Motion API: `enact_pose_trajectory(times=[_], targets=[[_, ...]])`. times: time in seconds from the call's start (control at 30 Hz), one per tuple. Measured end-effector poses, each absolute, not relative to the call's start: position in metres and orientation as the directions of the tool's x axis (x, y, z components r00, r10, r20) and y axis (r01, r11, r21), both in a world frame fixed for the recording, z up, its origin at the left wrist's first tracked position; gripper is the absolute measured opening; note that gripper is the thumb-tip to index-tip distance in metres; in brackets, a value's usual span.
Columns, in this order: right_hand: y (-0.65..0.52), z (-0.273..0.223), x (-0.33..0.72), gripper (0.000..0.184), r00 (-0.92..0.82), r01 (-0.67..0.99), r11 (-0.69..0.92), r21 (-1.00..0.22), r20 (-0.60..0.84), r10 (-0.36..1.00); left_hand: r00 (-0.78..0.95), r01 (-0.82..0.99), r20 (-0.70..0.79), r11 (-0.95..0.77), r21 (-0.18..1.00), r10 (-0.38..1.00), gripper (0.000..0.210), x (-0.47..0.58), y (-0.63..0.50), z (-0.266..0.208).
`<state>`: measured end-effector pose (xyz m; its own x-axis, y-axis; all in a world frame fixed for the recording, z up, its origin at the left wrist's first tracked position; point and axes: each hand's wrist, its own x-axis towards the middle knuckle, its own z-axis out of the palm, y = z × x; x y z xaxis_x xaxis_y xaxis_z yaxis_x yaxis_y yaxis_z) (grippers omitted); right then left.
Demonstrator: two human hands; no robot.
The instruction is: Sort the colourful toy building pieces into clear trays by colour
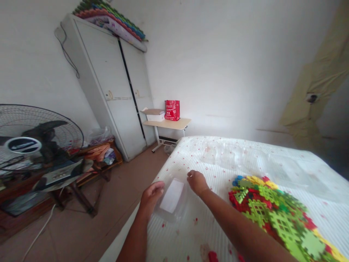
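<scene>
A clear plastic bag (167, 215) lies near the left edge of the bed, with a blank white paper (172, 195) showing in it or on it. My left hand (152, 193) is closed at the left side of the bag, fingers curled on its edge. On the other side, my right hand (197, 182) hovers by the bag's upper right corner, fingers bent into a pinch. Whatever those fingertips hold is too small or too clear to make out. To the right of my right forearm sits a heap of interlocking plastic building pieces (272, 207), green, red, yellow and blue.
Several clear plastic packages (245, 158) lie along the far part of the bed (191, 236). A fan (32, 145) stands at left. Against the wall are a cabinet (109, 72) and a small table (174, 123) bearing a red bag (172, 110) and a cardboard box (155, 115).
</scene>
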<state>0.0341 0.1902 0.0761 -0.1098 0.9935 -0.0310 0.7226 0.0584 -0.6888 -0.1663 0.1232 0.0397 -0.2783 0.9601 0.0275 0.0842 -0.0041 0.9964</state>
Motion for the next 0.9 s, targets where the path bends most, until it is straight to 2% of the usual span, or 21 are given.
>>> enact_pose_trajectory(times=[0.1, 0.27, 0.47, 0.67, 0.8, 0.9], targets=[[0.192, 0.070, 0.033, 0.023, -0.099, 0.768, 0.066, -0.637, -0.016, 0.995, -0.270, 0.090, 0.021, 0.003, 0.996, 0.963, 0.038, -0.169, 0.123, 0.039], [0.190, 0.063, 0.033, 0.025, -0.123, 0.783, 0.089, -0.616, -0.013, 0.992, -0.246, -0.020, -0.011, 0.006, 1.000, 0.969, 0.043, -0.173, 0.124, 0.035], [0.190, 0.063, 0.032, 0.026, -0.132, 0.786, 0.097, -0.610, -0.013, 0.991, -0.254, 0.025, -0.001, 0.008, 1.000, 0.967, 0.043, -0.172, 0.126, 0.036], [0.186, 0.071, 0.032, 0.026, -0.129, 0.803, 0.101, -0.587, -0.005, 0.992, -0.247, -0.007, -0.036, 0.035, 0.999, 0.968, 0.041, -0.175, 0.123, 0.035], [0.173, 0.089, 0.035, 0.025, -0.119, 0.811, 0.127, -0.571, 0.052, 0.992, -0.269, -0.113, -0.064, 0.035, 0.993, 0.961, 0.042, -0.175, 0.123, 0.033], [0.144, 0.113, 0.044, 0.025, -0.206, 0.769, 0.266, -0.581, 0.168, 0.964, -0.314, -0.185, -0.053, -0.007, 0.983, 0.948, 0.042, -0.173, 0.125, 0.035]])
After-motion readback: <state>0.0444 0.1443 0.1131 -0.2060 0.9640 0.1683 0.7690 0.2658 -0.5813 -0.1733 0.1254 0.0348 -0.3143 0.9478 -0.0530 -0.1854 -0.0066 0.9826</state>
